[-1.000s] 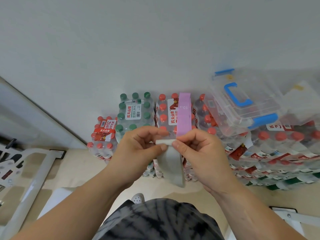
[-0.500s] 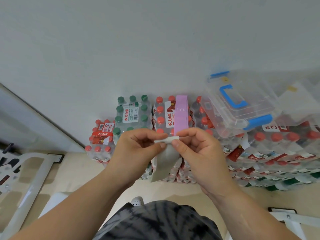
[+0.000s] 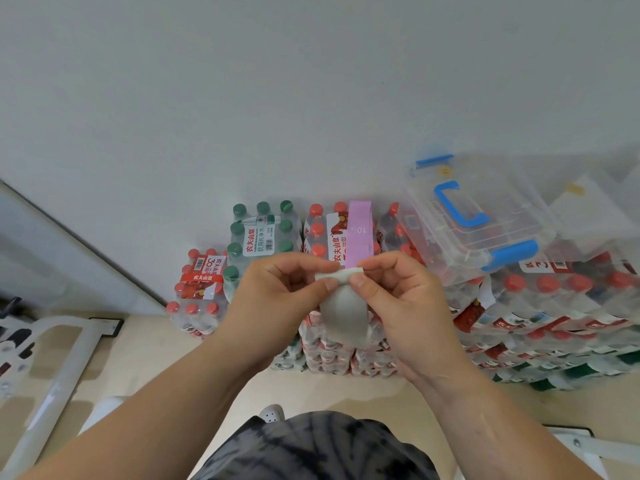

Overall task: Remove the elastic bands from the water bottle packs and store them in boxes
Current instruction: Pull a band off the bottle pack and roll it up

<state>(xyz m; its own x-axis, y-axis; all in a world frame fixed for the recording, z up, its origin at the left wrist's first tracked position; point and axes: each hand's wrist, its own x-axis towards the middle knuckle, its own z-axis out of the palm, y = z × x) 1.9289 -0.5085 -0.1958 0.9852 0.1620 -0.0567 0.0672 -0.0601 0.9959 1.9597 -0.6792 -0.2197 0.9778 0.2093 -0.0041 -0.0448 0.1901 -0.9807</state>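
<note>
Our left hand (image 3: 277, 299) and right hand (image 3: 398, 299) meet in front of the stacked water bottle packs (image 3: 540, 306); each pinches the top edge of a grey elastic band (image 3: 344, 317) between thumb and curled fingers, thumbs nearly touching; the band hangs below the pinch as a loose loop, held off the packs; a purple elastic band (image 3: 360, 233) wraps the red-capped pack (image 3: 317, 230) just behind our hands; a clear box (image 3: 485, 237) with blue handle lies tilted on the packs to the right; a green-capped pack (image 3: 263, 233) stands left.
</note>
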